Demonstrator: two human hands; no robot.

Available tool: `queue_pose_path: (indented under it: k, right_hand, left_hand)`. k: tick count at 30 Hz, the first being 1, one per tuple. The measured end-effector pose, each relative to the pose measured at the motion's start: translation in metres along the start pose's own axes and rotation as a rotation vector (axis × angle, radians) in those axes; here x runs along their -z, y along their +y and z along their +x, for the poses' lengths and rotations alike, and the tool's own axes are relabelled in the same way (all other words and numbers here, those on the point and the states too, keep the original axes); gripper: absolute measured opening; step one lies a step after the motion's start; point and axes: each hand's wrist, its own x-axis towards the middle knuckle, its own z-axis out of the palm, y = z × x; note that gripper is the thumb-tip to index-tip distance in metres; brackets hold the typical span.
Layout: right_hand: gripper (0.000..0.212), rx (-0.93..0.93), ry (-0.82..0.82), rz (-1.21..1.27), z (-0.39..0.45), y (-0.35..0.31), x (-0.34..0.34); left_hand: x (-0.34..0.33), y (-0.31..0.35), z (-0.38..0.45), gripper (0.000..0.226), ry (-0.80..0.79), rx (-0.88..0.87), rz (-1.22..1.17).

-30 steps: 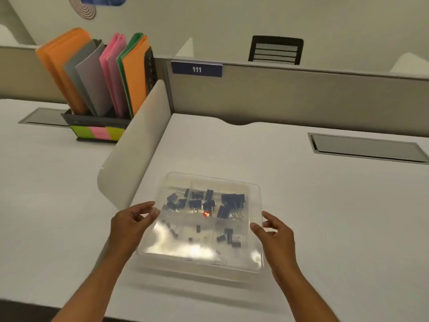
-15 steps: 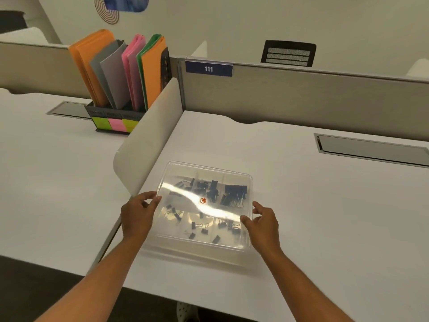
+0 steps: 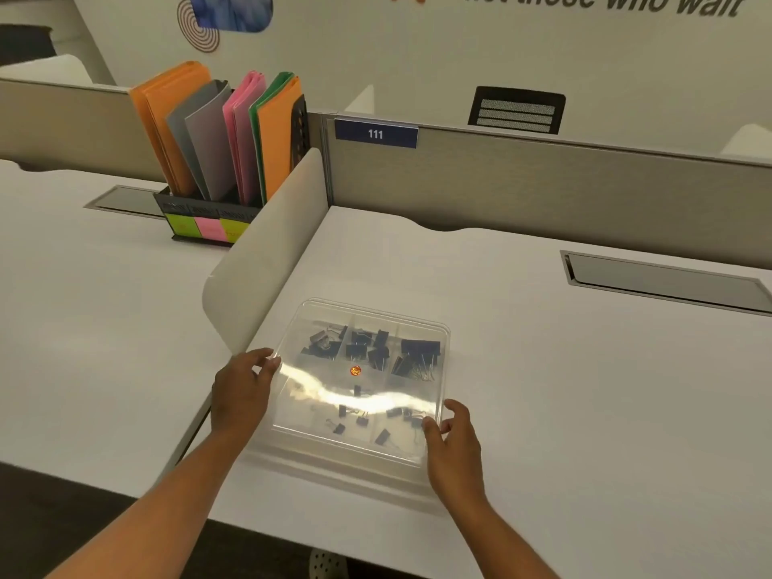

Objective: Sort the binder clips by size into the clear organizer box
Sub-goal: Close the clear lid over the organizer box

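— Where is the clear organizer box found?
— On the white desk, lid shut, black binder clips seen inside; its sides are gripped by the left hand and right hand, fingers curled.
— What writing is read?
— "111" on the blue tag — "not those who wait" on the far wall.

This is an open-plan office. White desks are split by low grey partitions, one carrying a blue number plate reading 111. A rack of coloured folders stands on the neighbouring surface, a mesh chair back shows beyond the partition, and lettering runs across the wall.
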Motion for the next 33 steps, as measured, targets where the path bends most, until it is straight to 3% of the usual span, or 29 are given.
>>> queue_pose_path:
  k: [7,16,23,28,33]
  right_hand:
    - [0.021,0.011,0.068,-0.131,0.006,-0.004,-0.008]
    - [0.024,0.021,0.088,-0.214,0.005,0.000,-0.018]
    - [0.030,-0.017,-0.008,-0.088,0.011,0.009,-0.019]
    - [0.032,-0.036,-0.116,-0.041,0.015,0.004,-0.010]
    - [0.023,-0.175,-0.190,0.132,0.036,0.006,0.003]
  left_hand:
    - [-0.005,0.013,-0.004,0.029,-0.009,-0.023,0.123]
    - [-0.010,0.010,0.002,0.038,-0.110,0.043,0.068]
    - [-0.015,-0.002,0.010,0.040,-0.225,0.089,-0.041]
    - [-0.012,-0.009,0.020,0.042,-0.377,0.222,-0.205]
    - [-0.003,0.000,0.048,0.034,-0.471,0.303,-0.264]
